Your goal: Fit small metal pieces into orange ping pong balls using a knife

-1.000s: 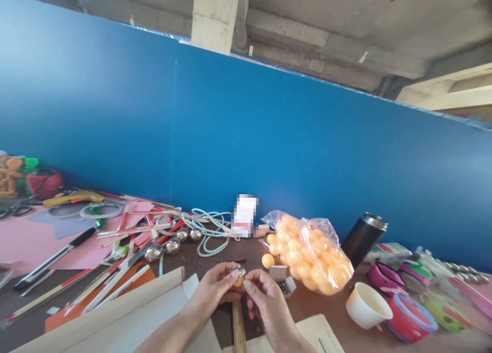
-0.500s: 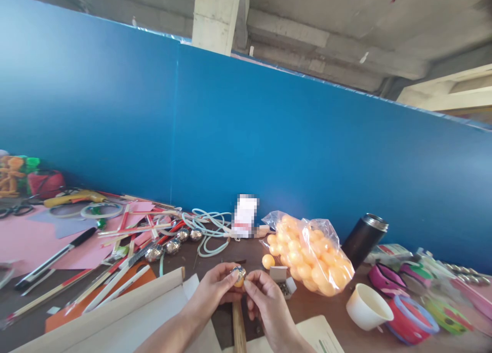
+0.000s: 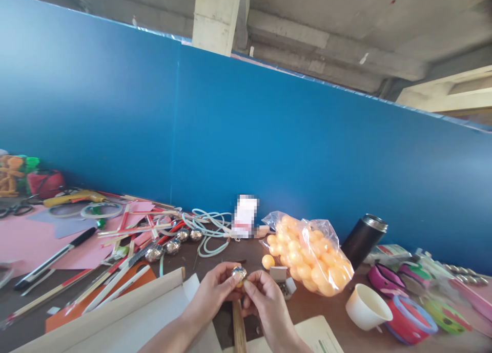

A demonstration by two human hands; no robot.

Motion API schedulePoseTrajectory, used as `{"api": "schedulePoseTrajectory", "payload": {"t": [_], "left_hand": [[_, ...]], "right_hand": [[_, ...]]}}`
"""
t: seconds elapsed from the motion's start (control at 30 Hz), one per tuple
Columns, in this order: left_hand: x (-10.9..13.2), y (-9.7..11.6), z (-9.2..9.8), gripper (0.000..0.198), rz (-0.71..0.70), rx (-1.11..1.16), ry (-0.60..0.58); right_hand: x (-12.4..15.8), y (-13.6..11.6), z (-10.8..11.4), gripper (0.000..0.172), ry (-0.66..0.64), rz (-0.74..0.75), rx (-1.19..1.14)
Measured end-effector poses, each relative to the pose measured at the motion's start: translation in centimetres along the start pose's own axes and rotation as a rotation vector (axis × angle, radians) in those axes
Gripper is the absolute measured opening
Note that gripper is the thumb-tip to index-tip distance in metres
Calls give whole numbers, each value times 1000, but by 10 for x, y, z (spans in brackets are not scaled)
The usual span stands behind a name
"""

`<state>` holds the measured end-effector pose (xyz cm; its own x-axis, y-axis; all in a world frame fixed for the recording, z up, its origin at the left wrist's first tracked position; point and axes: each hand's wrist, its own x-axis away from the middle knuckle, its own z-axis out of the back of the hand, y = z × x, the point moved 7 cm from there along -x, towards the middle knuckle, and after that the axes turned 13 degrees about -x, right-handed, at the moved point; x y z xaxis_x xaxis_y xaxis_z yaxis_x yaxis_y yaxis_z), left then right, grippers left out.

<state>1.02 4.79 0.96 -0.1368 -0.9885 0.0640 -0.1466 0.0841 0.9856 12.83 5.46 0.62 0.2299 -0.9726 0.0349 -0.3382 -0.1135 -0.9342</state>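
Note:
Between the fingertips of my left hand (image 3: 219,286) sits a small shiny ball (image 3: 239,274), silver on top with some orange showing underneath. My right hand (image 3: 265,294) is closed in a pinch against the ball's right side; whatever lies between its thumb and finger is too small to make out. Below both hands a wooden stick (image 3: 239,327) points toward me. Just right of my right hand stands a small open box (image 3: 283,281) with tiny dark pieces in it. A loose orange ball (image 3: 268,262) lies behind that box.
A clear bag of orange balls (image 3: 311,255) lies right of centre, near a black flask (image 3: 364,240) and a cream cup (image 3: 369,307). Several silver balls (image 3: 172,246), pale cord (image 3: 211,225), sticks and a pen (image 3: 57,258) crowd the left. A long cardboard piece (image 3: 126,312) is in front.
The shiny ball has turned slightly in my fingers, so less orange faces me. My right fingertips have shifted a little left against it. The rest looks the same.

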Motion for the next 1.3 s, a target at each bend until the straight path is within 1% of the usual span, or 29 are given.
{"api": "schedulePoseTrajectory", "payload": {"t": [0.1,0.2,0.3,0.37,0.43,0.5,0.57,0.6,0.63,0.67,0.73,0.77,0.8,0.87,0.93,0.97,1.03,1.07,1.1,1.13,1.17,1.23,1.3], "left_hand": [[1,2,0,36,-30,-35,4],[2,3,-1,38,-17,-37,16],[2,3,-3,39,13,25,25],[1,2,0,39,19,92,53],[-2,1,8,38,14,154,100],[-6,0,20,38,10,189,159],[-10,-2,30,39,7,209,217],[-11,-2,34,39,3,218,233],[-12,-2,36,39,-1,225,244],[-13,-2,38,39,-7,230,250],[-14,-2,39,40,-18,230,262],[-14,-1,41,41,-23,226,282],[-14,0,44,42,-30,222,313],[-12,3,53,45,-58,209,397],[-11,5,64,46,-81,197,475],[-11,5,69,46,-88,195,499],[-12,4,75,42,-86,205,517],[-12,3,77,39,-81,215,516],[-12,2,78,36,-77,227,510],[-13,2,79,34,-76,240,501],[-13,1,78,31,-76,253,485],[-15,1,77,27,-66,279,457],[-17,-3,78,22,-42,310,464]], "right_hand": [[0,2,0,30,3,-4,17],[0,3,0,30,-7,-5,21],[-1,-3,-2,29,-16,7,18],[1,-11,-1,30,-1,15,72],[6,-21,0,29,19,17,264],[14,-28,-2,21,-10,28,612],[22,-26,-6,12,-76,41,974],[24,-21,-6,12,-102,33,1099],[26,-16,-5,15,-104,18,1177],[26,-9,-3,22,-101,3,1212],[23,1,0,36,-85,-20,1196],[21,3,2,39,-68,-18,1159],[19,3,4,38,-40,-14,1110],[16,-3,8,25,39,-25,996],[13,-11,11,12,81,-69,880],[12,-13,11,9,77,-115,809],[12,-11,7,9,49,-225,596],[12,-8,4,9,35,-263,471],[12,-6,1,9,28,-269,361],[11,-5,-3,10,22,-235,278],[9,-6,-6,12,16,-164,231],[9,-9,-10,18,10,17,219],[12,-10,-12,23,12,146,248]]}}
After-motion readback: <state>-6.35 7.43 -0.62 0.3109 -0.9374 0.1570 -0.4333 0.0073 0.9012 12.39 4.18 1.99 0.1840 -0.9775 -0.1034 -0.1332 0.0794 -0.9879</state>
